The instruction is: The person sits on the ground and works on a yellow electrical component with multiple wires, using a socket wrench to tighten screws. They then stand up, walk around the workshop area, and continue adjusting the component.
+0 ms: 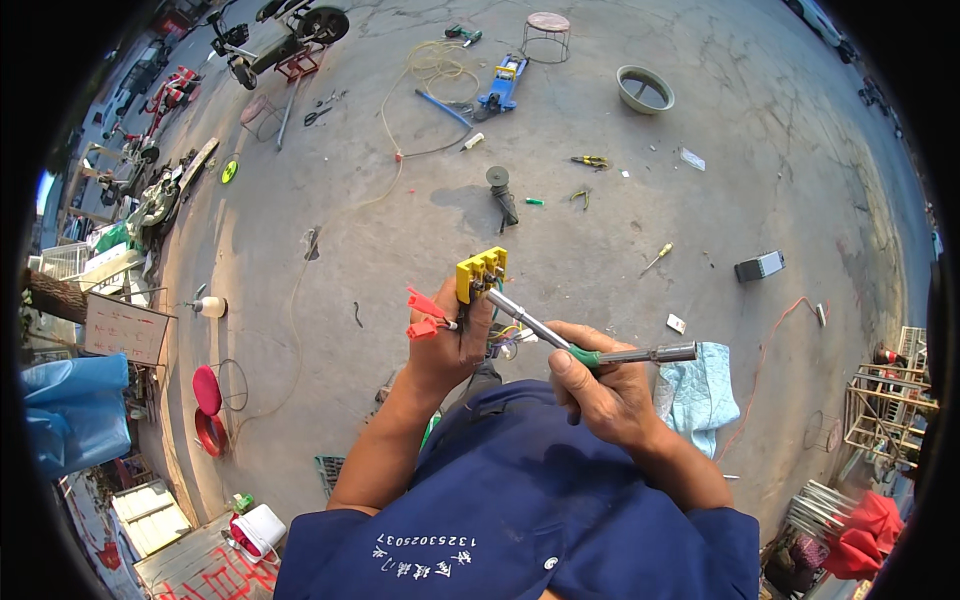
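Note:
My left hand (437, 352) is closed around a yellow terminal block (470, 281), held up in front of my body. Red plug-like connectors (425, 327) stick out on the left side of that hand. Several thin coloured wires (510, 333) hang just right of it. In my right hand (612, 398) is a three-way socket wrench (533, 322) with a green middle. One metal leg reaches up-left to the block's dark bolts, and its tip appears to touch them. A second leg points right; the third is mostly hidden by my fingers.
Ahead on the concrete lie a screwdriver (657, 258), yellow-handled pliers (580, 199), a dark spool-like stand (500, 190) and a grey-black box (760, 266). Farther off are a blue floor jack (503, 85), a basin (645, 90) and a stool (547, 24). A light-blue cloth (697, 395) lies at right.

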Motion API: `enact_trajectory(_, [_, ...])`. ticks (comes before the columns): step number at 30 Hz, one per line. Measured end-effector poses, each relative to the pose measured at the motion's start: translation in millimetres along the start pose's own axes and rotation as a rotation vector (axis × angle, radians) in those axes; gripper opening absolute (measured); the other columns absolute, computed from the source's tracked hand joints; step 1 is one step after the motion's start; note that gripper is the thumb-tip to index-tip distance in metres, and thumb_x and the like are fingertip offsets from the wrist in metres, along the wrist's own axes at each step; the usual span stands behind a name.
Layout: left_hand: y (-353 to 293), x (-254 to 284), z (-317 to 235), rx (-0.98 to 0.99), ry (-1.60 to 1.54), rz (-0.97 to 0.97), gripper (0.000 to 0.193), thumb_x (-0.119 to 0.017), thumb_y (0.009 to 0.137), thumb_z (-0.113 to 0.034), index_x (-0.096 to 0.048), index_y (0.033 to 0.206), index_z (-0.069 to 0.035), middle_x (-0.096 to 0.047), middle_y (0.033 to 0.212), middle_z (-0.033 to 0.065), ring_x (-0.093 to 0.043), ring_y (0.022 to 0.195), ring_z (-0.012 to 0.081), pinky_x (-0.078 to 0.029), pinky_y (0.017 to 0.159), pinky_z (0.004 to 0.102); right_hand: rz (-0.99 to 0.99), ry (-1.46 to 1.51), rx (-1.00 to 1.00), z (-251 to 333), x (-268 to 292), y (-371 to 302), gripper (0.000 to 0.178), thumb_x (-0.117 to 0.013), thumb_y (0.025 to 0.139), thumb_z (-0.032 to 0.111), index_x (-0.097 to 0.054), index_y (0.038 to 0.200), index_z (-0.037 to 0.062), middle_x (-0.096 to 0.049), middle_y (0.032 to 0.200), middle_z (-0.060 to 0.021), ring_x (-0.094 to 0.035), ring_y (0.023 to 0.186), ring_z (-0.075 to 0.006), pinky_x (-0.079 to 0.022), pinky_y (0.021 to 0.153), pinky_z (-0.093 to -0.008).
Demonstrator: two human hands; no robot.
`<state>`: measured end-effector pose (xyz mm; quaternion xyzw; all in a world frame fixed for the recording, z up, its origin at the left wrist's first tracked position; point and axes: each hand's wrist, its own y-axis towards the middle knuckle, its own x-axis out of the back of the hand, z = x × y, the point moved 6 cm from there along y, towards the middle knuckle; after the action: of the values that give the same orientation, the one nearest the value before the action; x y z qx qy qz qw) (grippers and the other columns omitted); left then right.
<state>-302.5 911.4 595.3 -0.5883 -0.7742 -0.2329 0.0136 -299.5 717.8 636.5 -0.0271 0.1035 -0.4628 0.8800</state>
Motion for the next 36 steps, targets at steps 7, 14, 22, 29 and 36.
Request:
enact_trajectory(7, [2,7,-16,-0.186,0.21,-0.01,0.015,-0.064,0.092,-0.009,-0.061,0.103,0.002,-0.062,0.075,0.0137,-0.062,0.061,0.0315,-0.049,0.057,0.0368,0.032,0.416,-0.183,-5,-11,0,0.041,-0.048,0.106,0.023,-0.054,0.13,-0.0085,-0.053,0.057,-0.0049,-0.049,0.046,-0.0123,-0.042,0.049,-0.0279])
enact_trajectory(14, [5,7,-23,-0.4,0.326,-0.079,0.016,-0.066,0.089,-0.007,-0.06,0.101,0.002,-0.062,0.079,0.015,-0.063,0.064,0.0324,-0.05,0.059,0.0397,0.039,0.867,-0.351,-15,-25,-9,0.042,-0.046,0.106,0.026,-0.054,0.131,-0.0066,-0.053,0.058,-0.0048,-0.05,0.044,-0.0136,-0.044,0.05,-0.0293])
enact_trajectory(22, [4,-1,-9,-0.093,0.377,0.122,0.011,-0.063,0.094,-0.009,-0.062,0.1,0.0,-0.064,0.073,0.0128,-0.064,0.062,0.0309,-0.05,0.056,0.0392,-0.038,-1.368,0.669,26,-4,6,0.05,-0.065,0.078,0.005,-0.063,0.127,0.0033,-0.062,0.079,-0.0075,-0.063,0.073,-0.0235,-0.051,0.07,-0.0354])
enact_trajectory(29, [-6,-2,-5,0.05,0.189,0.027,0.016,-0.06,0.099,-0.016,-0.064,0.103,-0.001,-0.065,0.072,0.0123,-0.066,0.062,0.0294,-0.049,0.055,0.0379,-0.066,-1.09,0.674,23,-3,6,0.043,-0.064,0.083,0.003,-0.064,0.126,0.0021,-0.063,0.079,-0.0088,-0.062,0.069,-0.0234,-0.05,0.067,-0.0325])
enact_trajectory(36, [-6,8,-7,-0.08,0.211,-0.022,0.016,-0.062,0.097,-0.012,-0.064,0.106,0.0,-0.067,0.077,0.012,-0.065,0.063,0.0268,-0.049,0.055,0.036,-0.004,0.181,-0.094,-17,-6,-2,0.04,-0.058,0.101,0.012,-0.053,0.136,-0.0071,-0.064,0.076,-0.01,-0.057,0.061,-0.0142,-0.046,0.054,-0.0276])
